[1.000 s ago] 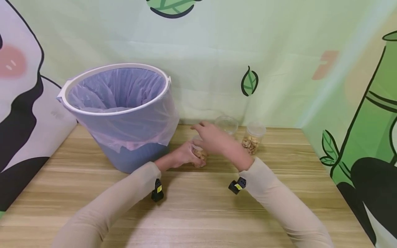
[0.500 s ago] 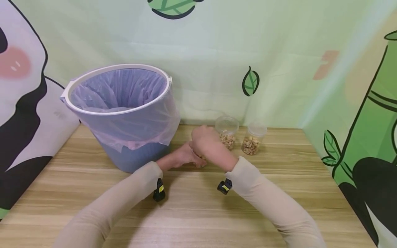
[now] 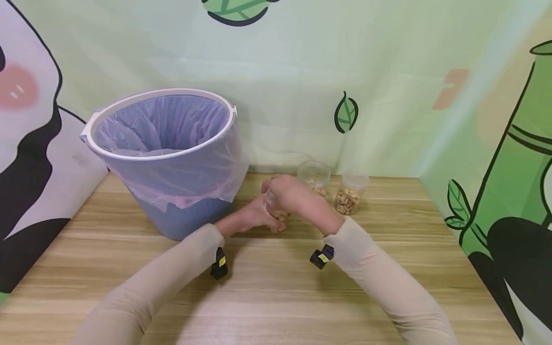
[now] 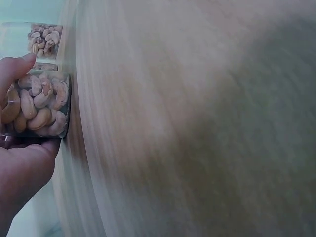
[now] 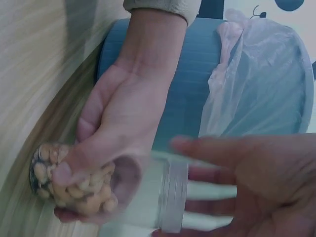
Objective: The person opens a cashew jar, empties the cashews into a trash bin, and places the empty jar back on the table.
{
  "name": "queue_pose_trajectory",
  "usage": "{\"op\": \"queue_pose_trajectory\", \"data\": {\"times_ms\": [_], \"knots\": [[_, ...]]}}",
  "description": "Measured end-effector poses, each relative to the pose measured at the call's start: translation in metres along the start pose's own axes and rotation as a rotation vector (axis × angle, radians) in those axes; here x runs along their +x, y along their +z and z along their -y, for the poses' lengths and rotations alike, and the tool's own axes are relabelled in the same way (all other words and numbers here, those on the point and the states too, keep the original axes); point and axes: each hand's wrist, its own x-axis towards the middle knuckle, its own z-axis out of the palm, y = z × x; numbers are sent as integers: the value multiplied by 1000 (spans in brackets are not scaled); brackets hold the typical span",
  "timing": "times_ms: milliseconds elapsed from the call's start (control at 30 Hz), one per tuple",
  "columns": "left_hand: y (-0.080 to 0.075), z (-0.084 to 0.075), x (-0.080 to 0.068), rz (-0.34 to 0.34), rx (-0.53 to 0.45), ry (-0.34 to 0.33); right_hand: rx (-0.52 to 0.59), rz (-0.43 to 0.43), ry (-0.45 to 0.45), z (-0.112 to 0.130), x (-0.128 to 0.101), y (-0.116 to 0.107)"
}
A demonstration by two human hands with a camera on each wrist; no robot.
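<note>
In the head view, my left hand [image 3: 254,214] grips a clear jar of cashews [image 3: 282,218] low over the table, between the bin and two other jars. The left wrist view has its cashews [image 4: 42,106] close up, with the thumb on one side and fingers on the other. My right hand [image 3: 288,191] is over the jar's top. In the right wrist view, the translucent lid [image 5: 174,197] sits on the jar, with the right hand's fingers spread around it. The right thumb [image 5: 185,144] is blurred and stands just off the lid's edge.
A blue-grey bin [image 3: 168,177] lined with a thin plastic bag stands at the left. Two more cashew jars stand near the back wall: a lidded one [image 3: 348,199] and another [image 3: 314,173] partly behind my right hand. The wooden table [image 3: 267,297] spreads in front.
My right hand came down to the jar's top and turned there with fingers curled. It has since rotated partway back and loosened. My left hand keeps its grip on the jar.
</note>
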Motion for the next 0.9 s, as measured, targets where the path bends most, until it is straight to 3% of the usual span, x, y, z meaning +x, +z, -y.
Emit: {"op": "queue_pose_trajectory", "data": {"times_ms": [167,300,400,500,733,900], "knots": [[0,1,1,4,-6,-25,12,-87,180,14,-1,7],[0,0,1,12,0,18,-86,-80,311,25,0,10],[1,0,-1,9,-16,42,-156,-76,286,27,1,11],[1,-2,-2,-8,-16,26,-177,-101,232,24,0,10],[0,-3,-1,-30,1,-64,-39,-161,148,12,-8,5],[0,-2,-2,-4,-15,-43,-18,-169,107,5,-9,4]]}}
